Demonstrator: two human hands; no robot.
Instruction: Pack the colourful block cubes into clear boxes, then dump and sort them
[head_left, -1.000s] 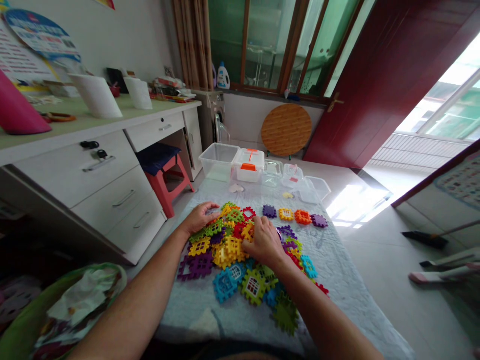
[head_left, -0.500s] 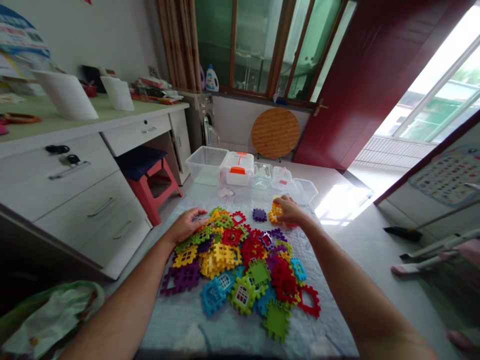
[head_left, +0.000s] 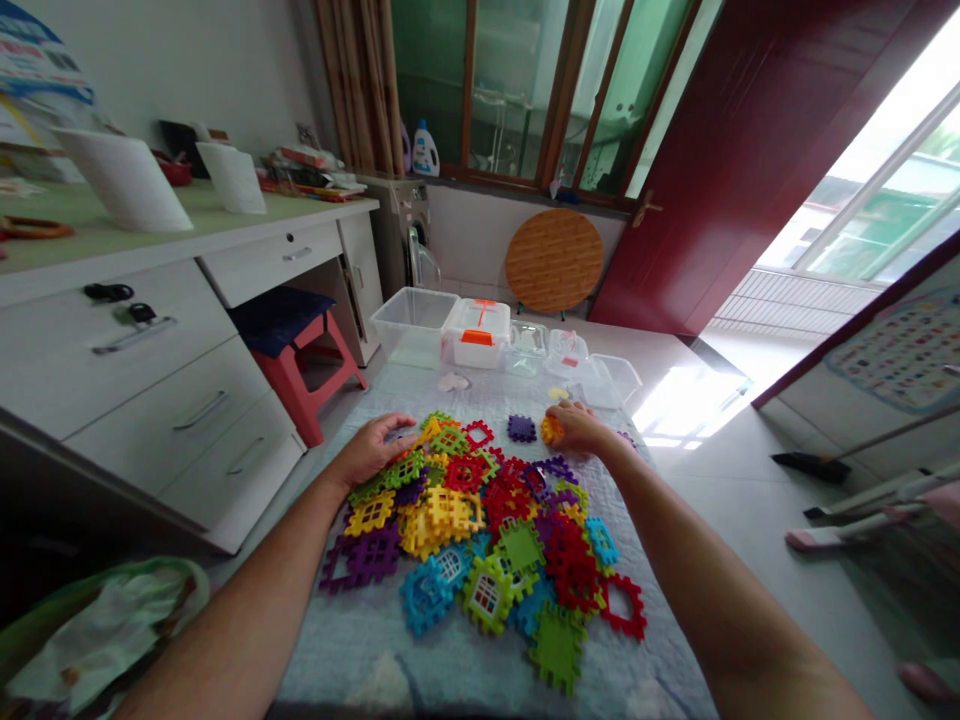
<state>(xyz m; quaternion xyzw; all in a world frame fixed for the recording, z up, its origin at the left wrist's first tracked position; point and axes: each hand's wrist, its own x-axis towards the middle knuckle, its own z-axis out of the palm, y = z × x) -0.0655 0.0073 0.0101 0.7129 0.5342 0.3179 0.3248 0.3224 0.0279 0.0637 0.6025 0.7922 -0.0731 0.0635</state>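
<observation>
A heap of toothed plastic building tiles (head_left: 465, 470) in red, yellow, green, blue and purple covers the middle of the cloth-topped table (head_left: 352, 660). At the heap's far left edge lies my left hand (head_left: 373, 450), fingers stretched and apart, against green and yellow tiles. My right hand (head_left: 581, 430) is beyond the heap on the right, its fingers closed on a yellow tile (head_left: 551, 430) close to the cloth. The palm hides part of that tile. Just left of it a solid purple tile (head_left: 521, 429) lies flat, apart from the heap.
Along the table's far end stand a clear bin (head_left: 416, 325), a white lidded box (head_left: 478, 335) with an orange latch, and smaller clear containers (head_left: 568, 350). A stool (head_left: 300, 350) and a drawer desk (head_left: 187, 360) are on the left. An open waste bin (head_left: 105, 630) sits at lower left.
The yellow tile shows less beside my right hand, which has turned slightly over it. A bit of purple now shows to the right of that wrist. My left hand has barely moved.
</observation>
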